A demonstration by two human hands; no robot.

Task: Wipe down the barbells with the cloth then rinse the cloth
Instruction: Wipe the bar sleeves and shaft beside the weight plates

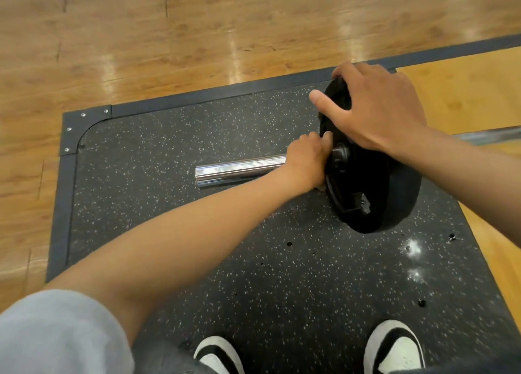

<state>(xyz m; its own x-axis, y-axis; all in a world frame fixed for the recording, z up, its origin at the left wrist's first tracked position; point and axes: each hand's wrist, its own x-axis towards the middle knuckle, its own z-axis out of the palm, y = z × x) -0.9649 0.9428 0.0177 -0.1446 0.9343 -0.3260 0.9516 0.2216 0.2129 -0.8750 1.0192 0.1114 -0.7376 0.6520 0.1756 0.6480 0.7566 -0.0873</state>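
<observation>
A barbell lies across a speckled black rubber platform (253, 261). Its chrome sleeve (239, 169) points left, and a black weight plate (372, 193) stands on it. My left hand (307, 162) curls around the sleeve right beside the plate's hub, fingers against the plate face. My right hand (375, 108) grips the top rim of the plate, thumb on the near face. The bar's shaft (490, 135) runs off to the right behind my right forearm. No cloth is visible.
The platform has a dark metal border (84, 125) with screws at its far-left corner. Wooden flooring (169, 35) surrounds it. My two black-and-white shoes (394, 348) stand on the platform's near edge. Small holes dot the rubber.
</observation>
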